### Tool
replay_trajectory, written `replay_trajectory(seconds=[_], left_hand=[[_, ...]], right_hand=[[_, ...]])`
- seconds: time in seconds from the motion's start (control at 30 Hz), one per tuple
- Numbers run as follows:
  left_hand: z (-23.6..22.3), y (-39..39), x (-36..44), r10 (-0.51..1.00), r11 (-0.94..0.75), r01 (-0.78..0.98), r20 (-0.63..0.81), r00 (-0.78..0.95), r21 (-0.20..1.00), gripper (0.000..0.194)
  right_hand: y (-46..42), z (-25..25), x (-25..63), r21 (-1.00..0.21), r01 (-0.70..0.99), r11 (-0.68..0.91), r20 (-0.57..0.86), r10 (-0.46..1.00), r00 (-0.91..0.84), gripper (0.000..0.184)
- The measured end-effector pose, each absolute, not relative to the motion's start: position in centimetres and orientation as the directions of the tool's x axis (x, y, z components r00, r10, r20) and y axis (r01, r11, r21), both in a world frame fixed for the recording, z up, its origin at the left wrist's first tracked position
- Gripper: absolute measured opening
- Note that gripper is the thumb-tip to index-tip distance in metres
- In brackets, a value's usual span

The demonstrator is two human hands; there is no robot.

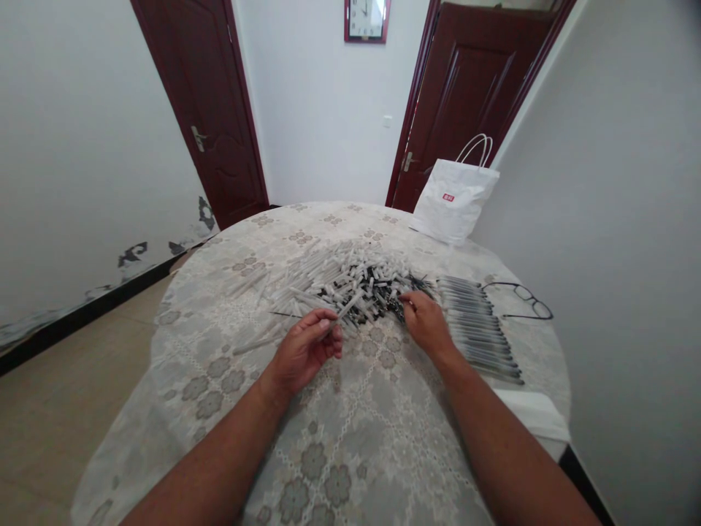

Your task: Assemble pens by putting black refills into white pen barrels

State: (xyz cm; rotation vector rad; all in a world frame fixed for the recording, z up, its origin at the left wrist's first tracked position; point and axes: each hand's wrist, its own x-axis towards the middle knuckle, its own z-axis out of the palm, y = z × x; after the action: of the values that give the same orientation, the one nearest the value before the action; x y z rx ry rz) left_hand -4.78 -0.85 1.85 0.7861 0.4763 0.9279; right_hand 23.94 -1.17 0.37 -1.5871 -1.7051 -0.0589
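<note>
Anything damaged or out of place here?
Yes: dark, ragged patches low on the left wall near the door resemble peeled paint. The loose pen parts lie jumbled, unlike the neat row of pens beside them.

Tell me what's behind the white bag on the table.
Behind the white bag, a dark red door shows above it; whatever the bag's body covers can't be seen.

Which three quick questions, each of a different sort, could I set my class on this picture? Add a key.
1. Fill in: the left hand holds a pale, thin ____.
2. True or false: the bag stands on the table.
3. Choose: the glasses lie beside A) the bag, B) the pens, C) the left hand.

Key: 1 tube; 2 true; 3 B.
</note>
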Motion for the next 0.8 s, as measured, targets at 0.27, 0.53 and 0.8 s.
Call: replay_trajectory(seconds=[0.27,0.53,0.8], left_hand=[[2.1,-0.8,-5.5,0.878,0.367,-0.684,0.010,0.479,0.630,0.037],[1.9,-0.2,-5.0,0.922,0.313,-0.711,-0.023,0.386,0.630,0.025],[1.5,0.2,-4.7,0.938,0.315,-0.721,-0.085,0.337,0.617,0.020]], right_hand=[[-1.1,-0.8,23.2,-0.322,0.936,0.144,0.465,0.885,0.024,0.026],[-1.5,-1.0,21.2,-0.238,0.963,0.129,0.304,0.951,-0.052,0.022],[-1.7,-0.9,17.4,-0.117,0.978,0.171,0.208,0.968,-0.144,0.027]])
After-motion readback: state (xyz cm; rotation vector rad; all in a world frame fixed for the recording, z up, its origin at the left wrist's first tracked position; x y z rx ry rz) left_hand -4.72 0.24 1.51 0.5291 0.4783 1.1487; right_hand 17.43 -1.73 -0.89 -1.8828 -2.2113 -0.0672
